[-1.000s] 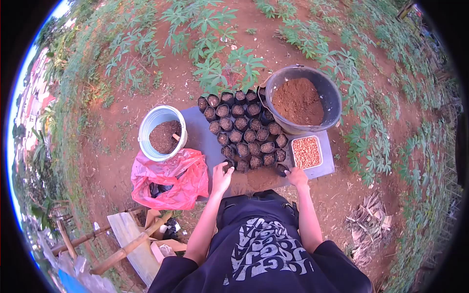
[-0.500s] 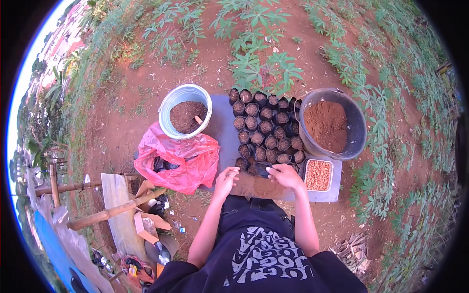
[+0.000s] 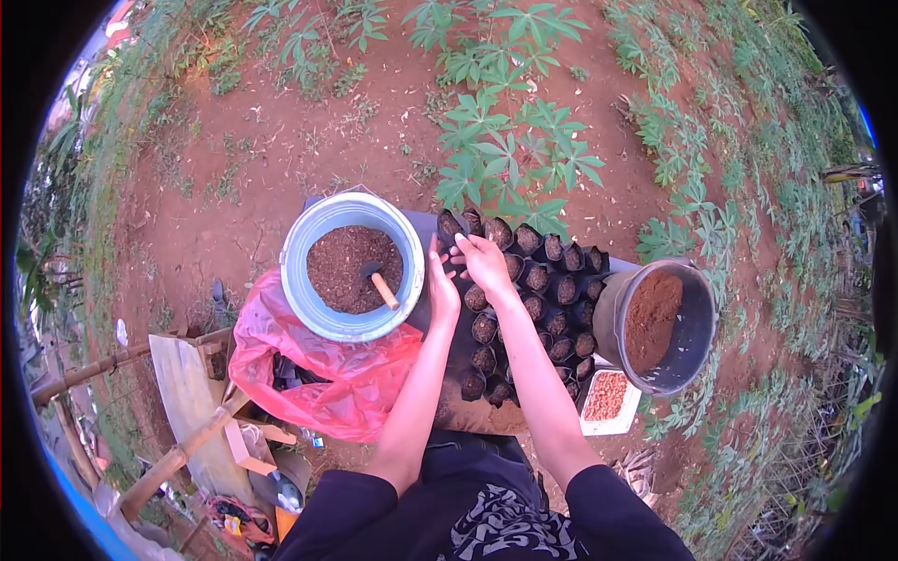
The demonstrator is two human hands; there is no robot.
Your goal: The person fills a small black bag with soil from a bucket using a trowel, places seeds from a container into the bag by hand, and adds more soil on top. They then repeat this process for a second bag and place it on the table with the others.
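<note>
Rows of black bags of soil [image 3: 536,277] stand close together on a dark board. At their far left corner, my right hand [image 3: 486,262] has its fingers bent at a soil-filled black bag [image 3: 450,224]. My left hand [image 3: 443,288] is upright beside the bags, its fingers stretched out and its palm facing right. To its left stands a light blue bucket [image 3: 296,288] of dark soil with a wooden-handled trowel [image 3: 384,291] in it. What lies between my right fingertips is partly hidden.
A dark bucket [image 3: 694,318] of reddish soil stands right, above a white tray of orange seeds [image 3: 606,396]. A pink plastic bag [image 3: 346,400] lies below the blue bucket. Bamboo poles [image 3: 178,456] are at lower left, and leafy plants [image 3: 505,154] grow beyond the board.
Both hands have moved from the near edge of the bags to their far left corner. The view has shifted and turned, with the blue bucket now closer.
</note>
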